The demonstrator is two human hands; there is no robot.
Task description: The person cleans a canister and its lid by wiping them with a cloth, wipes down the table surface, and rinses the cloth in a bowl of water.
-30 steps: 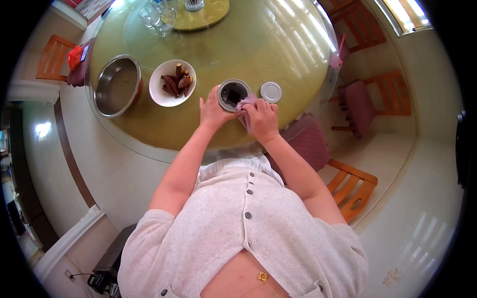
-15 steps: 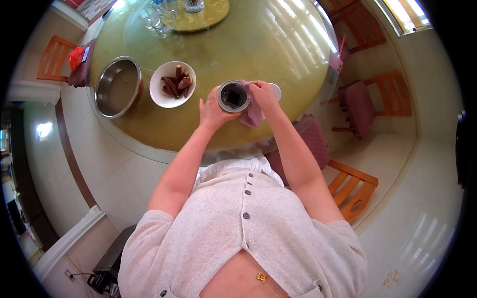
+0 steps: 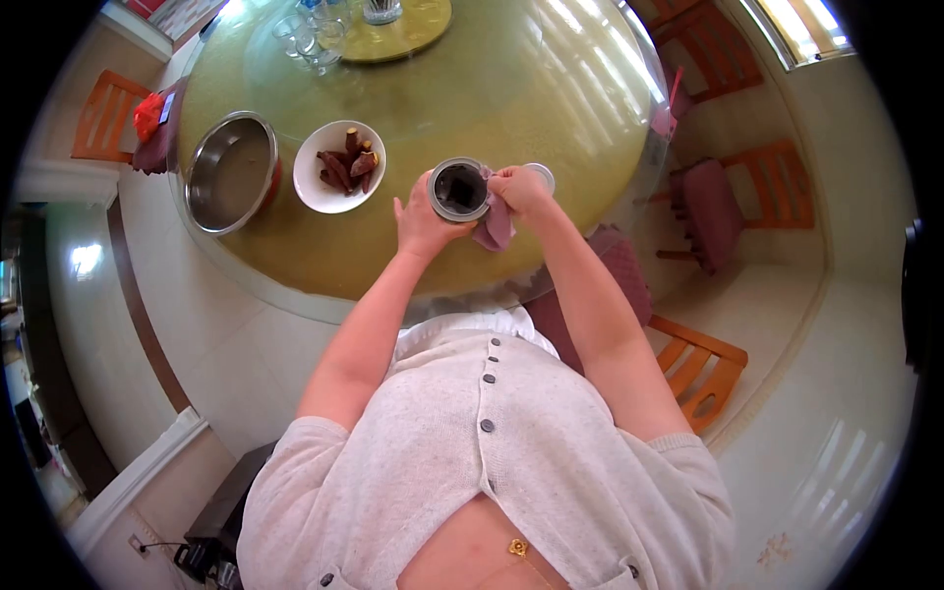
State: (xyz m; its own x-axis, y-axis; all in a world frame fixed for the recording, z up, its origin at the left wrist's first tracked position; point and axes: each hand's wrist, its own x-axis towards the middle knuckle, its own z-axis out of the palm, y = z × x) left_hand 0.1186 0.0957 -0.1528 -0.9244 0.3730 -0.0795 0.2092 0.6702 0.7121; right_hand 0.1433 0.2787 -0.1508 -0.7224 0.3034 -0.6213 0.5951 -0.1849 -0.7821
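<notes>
Gripping the open canister [image 3: 458, 189], left fingers [image 3: 430, 218] wrap its side; right fingers [image 3: 505, 181] pinch the cloth [image 3: 496, 224] beside it.

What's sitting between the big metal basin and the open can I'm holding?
The white bowl with the reddish-brown pieces sits between the metal basin and the open can, as the head view shows.

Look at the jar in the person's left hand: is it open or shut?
Open: the jar shows its dark inside through an uncovered mouth, and a round lid lies apart on the table.
</notes>
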